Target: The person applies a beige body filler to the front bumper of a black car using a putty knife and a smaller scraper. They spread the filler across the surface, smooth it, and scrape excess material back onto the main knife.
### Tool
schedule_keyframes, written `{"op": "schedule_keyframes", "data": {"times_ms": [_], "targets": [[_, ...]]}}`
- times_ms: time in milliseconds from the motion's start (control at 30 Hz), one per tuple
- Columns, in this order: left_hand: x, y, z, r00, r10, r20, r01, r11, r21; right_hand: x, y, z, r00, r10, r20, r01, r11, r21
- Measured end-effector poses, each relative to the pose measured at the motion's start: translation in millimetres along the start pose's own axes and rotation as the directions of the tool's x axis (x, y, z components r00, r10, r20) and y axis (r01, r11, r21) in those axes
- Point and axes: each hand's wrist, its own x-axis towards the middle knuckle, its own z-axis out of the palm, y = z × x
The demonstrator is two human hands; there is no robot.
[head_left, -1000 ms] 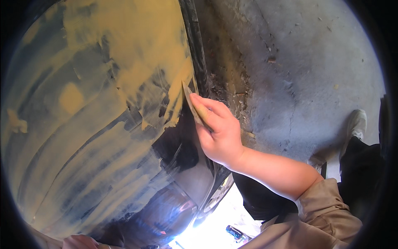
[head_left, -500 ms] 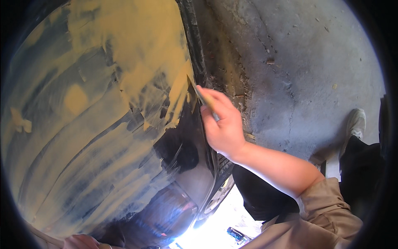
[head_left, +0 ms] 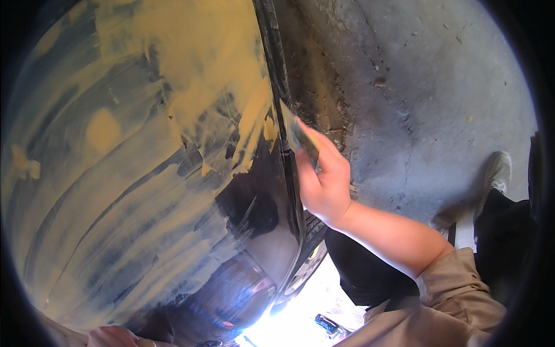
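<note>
The right hand [head_left: 326,179], near the middle of the frame, has its grip clamped on a flat putty spreader [head_left: 302,140], pinched between thumb and fingers. The spreader slants toward the upper left, its narrow tip at the dark edge strip [head_left: 276,75] that runs down from the top of the frame; whether the tip touches the strip, I cannot tell.

Left of the strip, a large car body panel [head_left: 248,202] fills the left half of the frame. Yellowish filler [head_left: 208,52] lies thickest across its upper middle and thins to streaks toward the left and lower left. Ragged filler patches end just left of the hand, above a bare, dark glossy area. At the lower centre, a shiny curved part catches glare, with a wheel [head_left: 300,272] just right of it.

A pinkish shape [head_left: 113,336] is cut off by the lower left edge; I cannot tell whether it is the left hand, nor how the left grip stands.

Stained grey concrete floor [head_left: 428,104] spans the upper right. A tan sleeve [head_left: 454,277] covers the right upper arm, and a light shoe [head_left: 499,172] below a dark trouser leg [head_left: 503,225] shows at the right.
</note>
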Motion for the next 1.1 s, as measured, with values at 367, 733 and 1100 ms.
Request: {"op": "schedule_keyframes", "data": {"times_ms": [367,733,1100], "targets": [[4,3,5,0.996,-0.076,-0.04,0.078,0.996,0.044,18,-12,7,0.99,0.061,0.13,-0.056,0.998,-0.04],[5,1,18,0.99,0.009,-0.141,0.012,0.989,0.147,24,-17,-2,0.995,0.084,0.05,-0.086,0.996,0.034],[3,-9,36,0.94,0.107,-0.323,-0.051,0.983,0.177,65,-8,3,0.977,0.145,0.158,-0.163,0.981,0.104]]}}
